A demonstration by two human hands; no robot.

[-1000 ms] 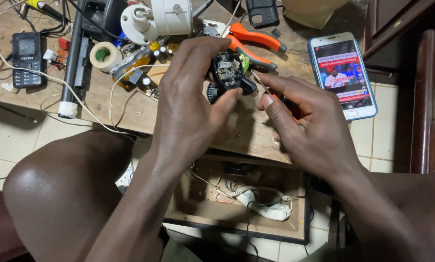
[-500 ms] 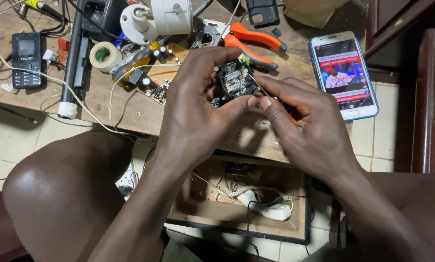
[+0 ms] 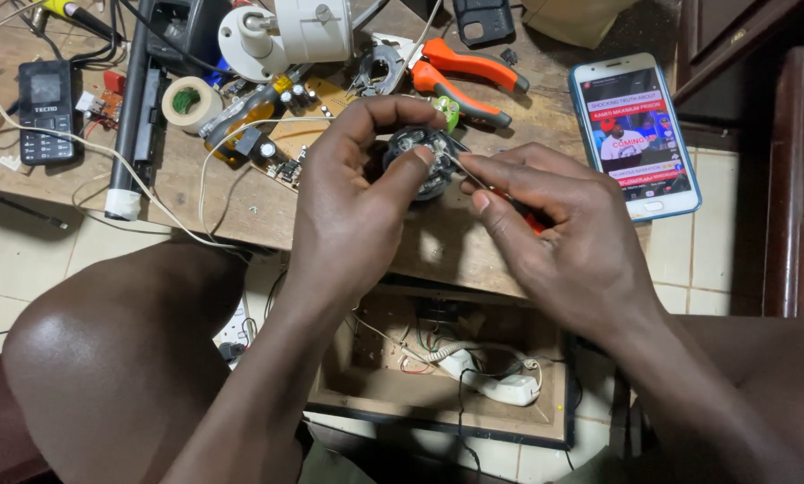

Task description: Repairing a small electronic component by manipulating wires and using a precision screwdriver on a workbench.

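- My left hand (image 3: 352, 211): clamped round a small round black part (image 3: 420, 157), held above the desk (image 3: 240, 211).
- My right hand (image 3: 563, 242): pinched shut on a thin metal tool (image 3: 463, 168), tip touching the part.
- Nearby: orange pliers (image 3: 460, 72), smartphone (image 3: 635, 134).

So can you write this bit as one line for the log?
left hand: grips small round black part | right hand: thin tool at part | table: orange pliers, smartphone

Rough worn wood table (image 3: 240, 211), glossy orange plastic plier handles (image 3: 469, 76), glass-fronted smartphone (image 3: 637, 134)
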